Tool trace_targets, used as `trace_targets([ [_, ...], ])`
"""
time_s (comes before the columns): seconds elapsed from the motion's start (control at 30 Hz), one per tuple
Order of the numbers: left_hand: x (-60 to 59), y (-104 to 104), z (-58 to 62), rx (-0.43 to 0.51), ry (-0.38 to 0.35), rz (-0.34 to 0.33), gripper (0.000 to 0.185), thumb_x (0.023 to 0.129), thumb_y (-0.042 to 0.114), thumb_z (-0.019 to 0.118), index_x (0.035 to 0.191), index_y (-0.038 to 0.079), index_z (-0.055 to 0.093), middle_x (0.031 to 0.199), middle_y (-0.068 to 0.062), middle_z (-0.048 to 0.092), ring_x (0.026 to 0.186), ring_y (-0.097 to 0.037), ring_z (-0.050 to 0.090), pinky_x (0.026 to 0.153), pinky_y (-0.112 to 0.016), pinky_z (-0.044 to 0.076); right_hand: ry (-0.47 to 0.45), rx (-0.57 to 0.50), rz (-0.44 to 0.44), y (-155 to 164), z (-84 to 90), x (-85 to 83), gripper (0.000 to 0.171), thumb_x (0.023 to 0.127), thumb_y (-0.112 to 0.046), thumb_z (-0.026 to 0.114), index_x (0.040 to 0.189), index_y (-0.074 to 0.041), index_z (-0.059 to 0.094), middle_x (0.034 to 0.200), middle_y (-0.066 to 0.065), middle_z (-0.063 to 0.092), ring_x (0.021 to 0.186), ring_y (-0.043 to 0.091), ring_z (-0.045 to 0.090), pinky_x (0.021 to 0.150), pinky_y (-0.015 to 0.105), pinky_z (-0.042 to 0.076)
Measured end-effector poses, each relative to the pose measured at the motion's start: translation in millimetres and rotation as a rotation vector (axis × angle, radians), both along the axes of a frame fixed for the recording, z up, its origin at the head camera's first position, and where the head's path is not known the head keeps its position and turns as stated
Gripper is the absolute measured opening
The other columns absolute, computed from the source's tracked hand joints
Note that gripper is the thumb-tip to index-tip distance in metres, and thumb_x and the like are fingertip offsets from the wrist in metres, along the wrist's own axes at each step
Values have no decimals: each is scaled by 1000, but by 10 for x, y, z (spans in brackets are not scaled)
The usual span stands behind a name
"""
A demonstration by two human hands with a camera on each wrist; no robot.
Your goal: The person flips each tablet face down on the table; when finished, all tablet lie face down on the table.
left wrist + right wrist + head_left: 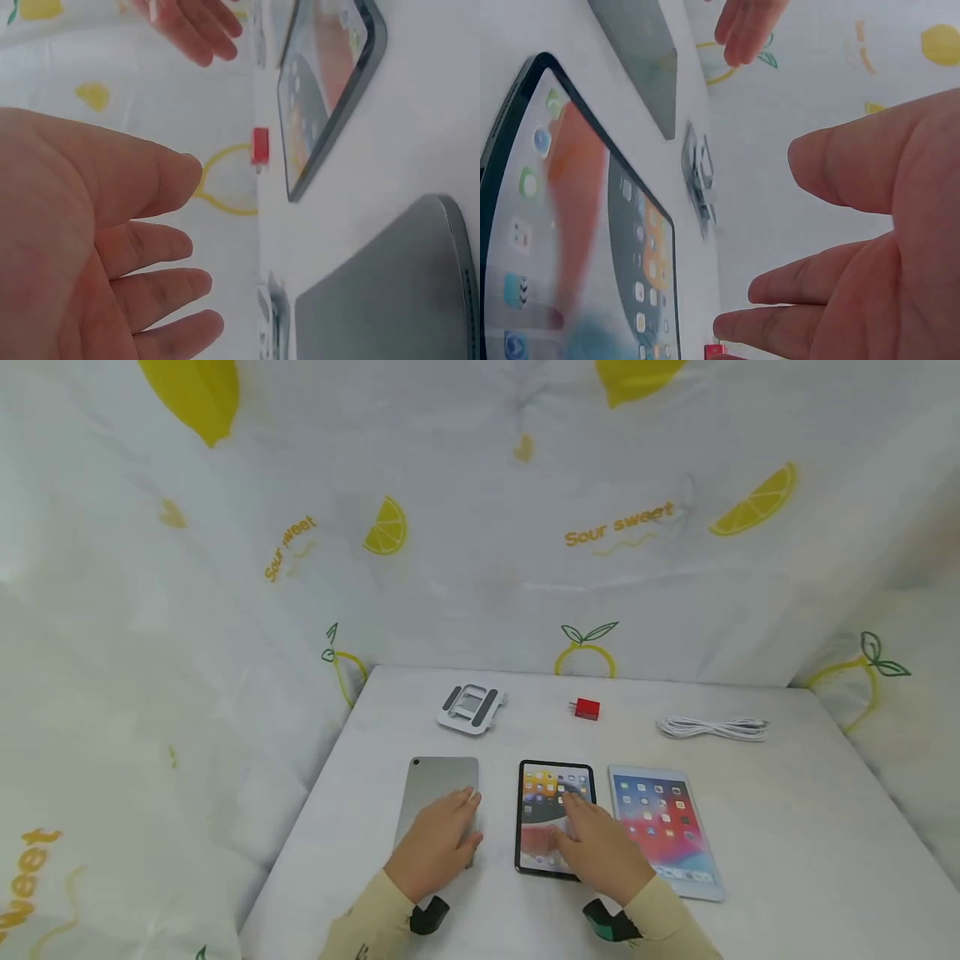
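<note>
Both hands [438, 847] [596, 847] hover flat, fingers [161, 289] straight.

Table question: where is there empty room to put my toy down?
Bare table lies right of the white tablet, below the cable. Another patch lies left of the stand. The middle is crowded: hands over the grey tablet and black tablet.

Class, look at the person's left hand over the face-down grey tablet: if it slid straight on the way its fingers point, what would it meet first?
Probably the folded stand. The left hand points away from the person along the grey tablet, and the stand lies just beyond the tablet's far edge. Depth is unclear, so it might pass slightly to one side.
</note>
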State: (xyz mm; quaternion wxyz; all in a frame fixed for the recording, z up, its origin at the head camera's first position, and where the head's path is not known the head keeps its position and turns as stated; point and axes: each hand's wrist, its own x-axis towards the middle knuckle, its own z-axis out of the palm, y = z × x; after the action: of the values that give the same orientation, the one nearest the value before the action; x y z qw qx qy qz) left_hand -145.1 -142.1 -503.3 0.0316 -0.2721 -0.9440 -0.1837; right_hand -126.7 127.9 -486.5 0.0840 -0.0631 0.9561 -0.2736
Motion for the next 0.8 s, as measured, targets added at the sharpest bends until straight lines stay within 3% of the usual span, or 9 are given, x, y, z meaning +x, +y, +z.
trace_targets([
  [0.23, -52, 320, -38, -123, -81, -38, 59, 107, 33, 66, 155, 2, 54, 161, -16, 50, 148, -34, 47, 117, -56, 41, -57, 16, -69, 207, -89, -22, 71, 107, -36, 64, 159, 7, 42, 158, 30, 47, 148, 57, 34, 113, 79, 30],
  [0.47, -132, 531, -89, -221, -170, -32, 64, 108, 43, 62, 158, 6, 52, 164, -12, 47, 152, -31, 42, 121, -53, 36, -109, 61, -116, 289, -190, -63, 73, 107, -38, 63, 159, 8, 41, 160, 32, 42, 150, 59, 27, 114, 81, 21],
  [0.67, -210, 605, -173, -198, -251, -31, 67, 108, 43, 63, 159, 3, 49, 165, -14, 44, 155, -31, 38, 124, -47, 33, -127, 74, -123, 335, -278, -80, 74, 108, -40, 63, 158, 10, 41, 160, 34, 41, 150, 60, 25, 115, 81, 17],
  [0.8, -193, 638, -222, -201, -265, -43, 68, 107, 43, 64, 157, 0, 50, 163, -17, 46, 153, -34, 40, 123, -48, 34, -134, 85, -128, 345, -391, -59, 75, 107, -42, 63, 158, 9, 42, 160, 34, 41, 151, 61, 22, 116, 81, 12],
])
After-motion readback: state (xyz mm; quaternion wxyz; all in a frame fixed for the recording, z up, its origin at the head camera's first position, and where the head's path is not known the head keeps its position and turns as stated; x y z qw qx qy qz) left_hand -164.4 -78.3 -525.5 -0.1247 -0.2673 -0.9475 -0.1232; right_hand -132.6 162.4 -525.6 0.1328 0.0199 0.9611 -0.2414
